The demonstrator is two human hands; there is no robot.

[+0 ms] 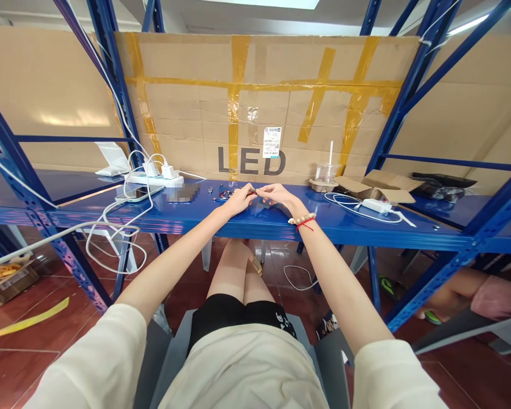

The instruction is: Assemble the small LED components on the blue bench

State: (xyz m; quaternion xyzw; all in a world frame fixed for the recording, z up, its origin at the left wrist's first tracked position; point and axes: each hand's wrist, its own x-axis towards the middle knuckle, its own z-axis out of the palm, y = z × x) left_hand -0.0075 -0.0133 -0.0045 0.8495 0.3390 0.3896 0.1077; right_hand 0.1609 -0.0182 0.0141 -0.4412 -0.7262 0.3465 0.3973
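Over the blue shelf top [187, 213], my left hand [241, 200] and my right hand [276, 195] meet fingertip to fingertip. Both are closed in a pinch. Whatever lies between the fingertips is too small to name; a dark speck shows there. A beaded bracelet with a red string [302, 220] circles my right wrist. Just left of my left hand lies a little pile of small blue, red and metallic parts [223, 196], partly covered by that hand. A few tiny metal pieces [210, 190] sit beside the pile.
To the left are a power strip [155, 180], a phone [140, 193] and looped white cables [106, 218]. At right stand a plastic cup with a straw [326, 172], an open cardboard box [378, 184] and a white adapter [375, 205]. A cardboard wall [183, 119] closes the back.
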